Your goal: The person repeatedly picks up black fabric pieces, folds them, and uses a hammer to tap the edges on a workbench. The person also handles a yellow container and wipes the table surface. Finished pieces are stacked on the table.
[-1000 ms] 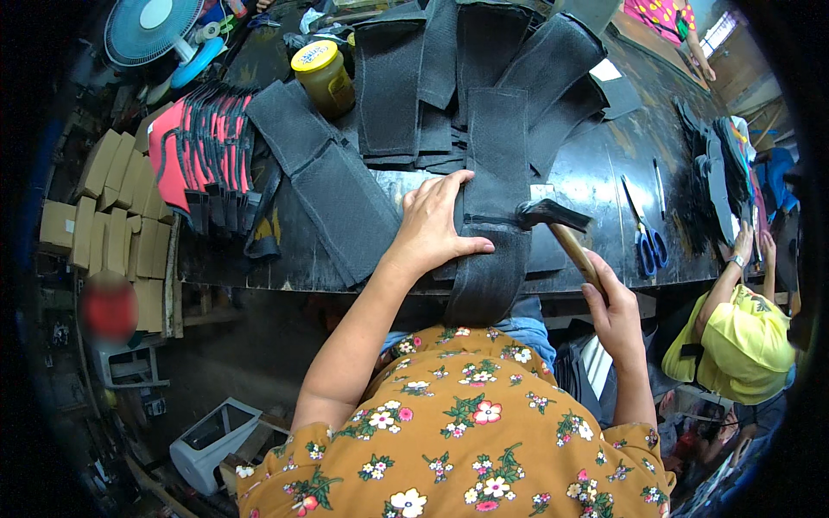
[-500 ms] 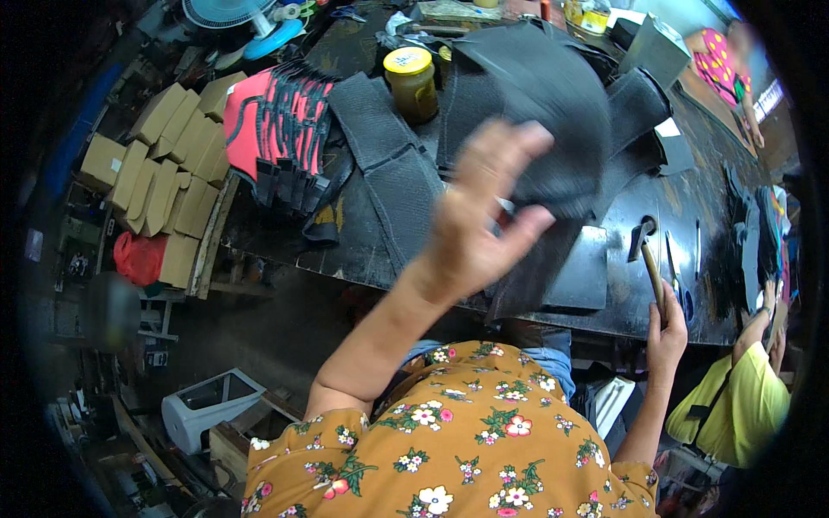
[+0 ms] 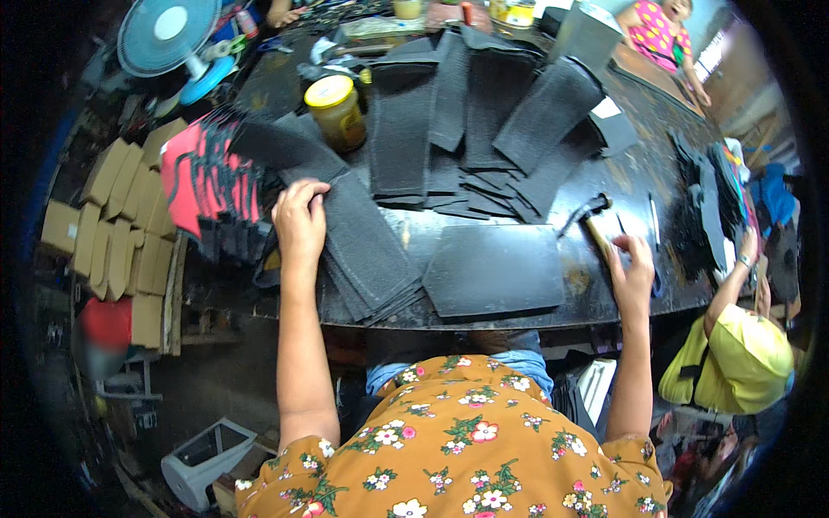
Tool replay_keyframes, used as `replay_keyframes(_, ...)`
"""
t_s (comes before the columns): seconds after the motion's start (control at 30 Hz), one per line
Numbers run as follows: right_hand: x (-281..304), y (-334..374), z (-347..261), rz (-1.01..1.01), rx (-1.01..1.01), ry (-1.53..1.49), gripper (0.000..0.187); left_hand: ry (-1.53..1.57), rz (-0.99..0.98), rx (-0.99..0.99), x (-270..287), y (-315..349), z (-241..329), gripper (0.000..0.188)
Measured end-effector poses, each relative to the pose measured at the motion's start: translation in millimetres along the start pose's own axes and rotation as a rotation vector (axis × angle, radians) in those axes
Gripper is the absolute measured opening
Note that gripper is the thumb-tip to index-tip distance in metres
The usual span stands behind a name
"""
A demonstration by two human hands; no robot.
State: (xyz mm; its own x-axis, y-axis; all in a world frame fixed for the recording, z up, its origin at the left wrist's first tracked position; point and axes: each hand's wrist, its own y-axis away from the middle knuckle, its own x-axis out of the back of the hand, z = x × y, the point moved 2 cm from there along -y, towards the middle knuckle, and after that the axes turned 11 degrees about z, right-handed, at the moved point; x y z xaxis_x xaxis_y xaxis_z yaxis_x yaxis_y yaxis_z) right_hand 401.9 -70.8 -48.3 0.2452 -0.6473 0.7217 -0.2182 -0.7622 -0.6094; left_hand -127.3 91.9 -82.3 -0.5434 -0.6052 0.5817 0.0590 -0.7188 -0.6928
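Observation:
My left hand (image 3: pixel 300 220) is at the left stack of long black textured panels (image 3: pixel 367 242), its bent fingers closed on the edge of the top panel. The far part of that panel (image 3: pixel 289 147) curves over towards red-and-black pieces (image 3: pixel 207 177). In my right hand (image 3: pixel 633 272) is the wooden handle of a hammer (image 3: pixel 598 233), its dark head on the table. Between my hands a flat black slab (image 3: pixel 496 269) lies near the table's front edge. Beyond it, more black panels (image 3: pixel 401 129) fan out in overlapping piles.
A yellow-lidded jar (image 3: pixel 335 112) stands behind the left stack. A grey metal block (image 3: pixel 585 36) is at the back right. More dark pieces (image 3: pixel 698 203) lie by a person in yellow (image 3: pixel 734 358). Another person (image 3: pixel 661 34) is across the table. Cardboard boxes (image 3: pixel 112 224) and a fan (image 3: pixel 168 34) are at left.
My left hand has swung left and nearer from mid-table to the left stack. The large black panel blurred over the middle is gone from there, uncovering the slab. My right hand still holds the hammer.

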Motion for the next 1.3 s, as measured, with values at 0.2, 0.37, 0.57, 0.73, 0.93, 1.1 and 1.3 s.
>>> replay_keyframes(0.2,-95,-86,20,-0.150,-0.589,-0.735,0.040,0.129,-0.041,0.140,23,1,30,0.032)
replay_keyframes(0.37,-145,-124,31,-0.069,-0.757,-0.799,0.033,0.233,-0.005,0.091,49,19,73,0.033)
replay_keyframes(0.57,-86,-131,41,0.089,-0.677,-1.173,0.020,0.380,-0.062,0.128,50,28,107,0.030)
replay_keyframes(0.73,-69,-102,52,0.002,-0.705,-0.912,0.038,0.469,-0.115,0.148,18,13,138,0.034)
replay_keyframes(0.93,-72,-91,40,0.383,-0.168,-0.141,0.033,0.621,-0.244,-0.185,-27,-7,198,0.035)
replay_keyframes(1.1,-44,-112,58,0.304,-0.300,-0.303,0.026,0.640,-0.469,-0.190,-30,25,216,0.037)
replay_keyframes(1.3,11,-102,48,0.168,-0.738,-1.549,0.019,0.946,-0.587,0.166,-26,39,214,0.038)
